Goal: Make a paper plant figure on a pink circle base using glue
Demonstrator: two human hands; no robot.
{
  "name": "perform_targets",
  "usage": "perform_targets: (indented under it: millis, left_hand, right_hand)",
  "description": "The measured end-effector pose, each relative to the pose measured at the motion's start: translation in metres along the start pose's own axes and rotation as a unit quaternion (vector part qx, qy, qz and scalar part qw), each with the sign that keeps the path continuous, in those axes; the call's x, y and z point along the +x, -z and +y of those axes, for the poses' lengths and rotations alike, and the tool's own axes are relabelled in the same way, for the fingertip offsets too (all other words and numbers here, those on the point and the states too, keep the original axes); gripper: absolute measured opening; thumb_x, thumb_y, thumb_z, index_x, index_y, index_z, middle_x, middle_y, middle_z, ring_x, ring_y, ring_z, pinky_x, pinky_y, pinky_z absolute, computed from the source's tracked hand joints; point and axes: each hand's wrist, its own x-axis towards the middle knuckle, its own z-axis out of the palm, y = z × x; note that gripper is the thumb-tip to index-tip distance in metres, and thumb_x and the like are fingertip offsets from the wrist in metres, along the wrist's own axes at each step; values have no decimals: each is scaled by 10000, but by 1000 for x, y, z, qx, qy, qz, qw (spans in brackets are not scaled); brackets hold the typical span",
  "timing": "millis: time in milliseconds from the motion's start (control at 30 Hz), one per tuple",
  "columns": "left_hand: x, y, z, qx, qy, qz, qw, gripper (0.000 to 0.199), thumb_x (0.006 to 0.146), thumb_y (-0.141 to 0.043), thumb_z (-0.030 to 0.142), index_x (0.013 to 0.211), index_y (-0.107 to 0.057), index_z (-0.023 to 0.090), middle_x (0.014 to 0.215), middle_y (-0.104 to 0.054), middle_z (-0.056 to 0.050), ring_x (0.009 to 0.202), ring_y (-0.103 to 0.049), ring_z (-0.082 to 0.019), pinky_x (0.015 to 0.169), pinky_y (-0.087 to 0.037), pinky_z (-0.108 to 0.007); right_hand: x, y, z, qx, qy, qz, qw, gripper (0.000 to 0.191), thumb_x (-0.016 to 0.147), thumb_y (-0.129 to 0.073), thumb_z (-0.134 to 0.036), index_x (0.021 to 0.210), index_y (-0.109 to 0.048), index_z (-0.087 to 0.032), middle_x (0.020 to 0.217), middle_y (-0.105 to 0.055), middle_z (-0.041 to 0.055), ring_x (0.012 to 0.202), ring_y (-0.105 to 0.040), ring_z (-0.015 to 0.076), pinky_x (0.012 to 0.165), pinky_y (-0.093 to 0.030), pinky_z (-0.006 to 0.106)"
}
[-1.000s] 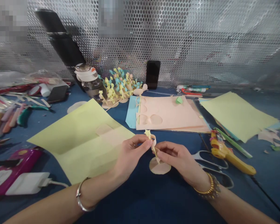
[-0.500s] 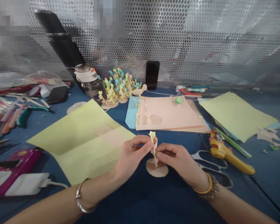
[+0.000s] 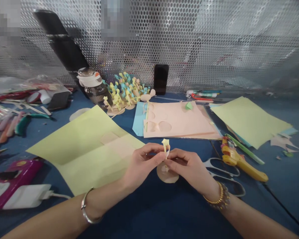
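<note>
**Paper star strip (image 3: 165, 147) held up in both hands**

On the blue tabletop (image 3: 149, 215), beside a yellow-green paper sheet (image 3: 79, 146), the left hand (image 3: 143, 162) and right hand (image 3: 189, 167) grip the strip between closed fingers, just above a round tan paper disc (image 3: 167, 174).

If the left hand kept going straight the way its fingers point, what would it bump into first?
It would probably meet the yellow paper star strip first, since its fingertips already seem to touch it. The left hand points toward the right hand, which comes next, though depth is hard to judge.
</note>
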Motion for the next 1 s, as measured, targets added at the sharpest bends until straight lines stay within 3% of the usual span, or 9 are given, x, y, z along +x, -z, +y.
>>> perform_targets:
  millis: [133, 333, 533, 633, 867, 1000]
  left_hand:
    - [2, 0, -2, 36, 10, -17, 999, 128, 754, -722, 293, 821, -699, 186, 864, -661, -28, 821, -609, -158, 751, -499, -281]
    - [4, -2, -2, 71, 37, 26, 996, 137, 743, -717, 320, 758, -712, 183, 798, -689, -26, 747, -610, -159, 683, -489, -267]
    - [6, -1, -1, 49, 63, 40, 996, 144, 748, -716, 327, 785, -744, 191, 752, -724, -22, 669, -634, -151, 642, -501, -258]
    - [6, 1, -2, 28, 71, 36, 996, 166, 759, -714, 334, 806, -750, 180, 743, -724, -25, 652, -632, -139, 648, -502, -252]
    - [8, 4, -6, -66, 73, 19, 995, 158, 777, -714, 306, 875, -737, 184, 817, -743, -34, 690, -649, -120, 692, -517, -243]
    - [9, 3, -5, -98, 78, 19, 992, 152, 782, -712, 309, 865, -731, 183, 814, -743, -38, 675, -648, -111, 663, -515, -229]
  right_hand:
    - [-2, 0, 0, -43, 42, 41, 997, 94, 805, -660, -314, 810, -673, -221, 837, -664, 18, 794, -650, 166, 718, -548, 294]
    - [-2, -1, 0, -79, 56, 66, 993, 86, 806, -660, -307, 812, -673, -222, 843, -656, 29, 783, -647, 168, 711, -557, 300]
    - [0, 7, -3, -100, 67, 80, 990, 110, 845, -624, -317, 886, -674, -229, 920, -670, 38, 853, -654, 175, 779, -552, 316]
    - [2, 13, -2, -91, 49, 99, 990, 141, 845, -622, -337, 913, -665, -222, 914, -678, 40, 847, -653, 181, 732, -557, 313]
    - [2, 11, -2, -61, 6, 11, 998, 184, 854, -619, -344, 977, -633, -208, 971, -683, 55, 926, -644, 190, 777, -554, 314]
    - [-2, 8, -3, 0, -42, -43, 998, 295, 844, -629, -354, 1092, -555, -214, 1125, -619, 83, 912, -646, 196, 645, -585, 298]
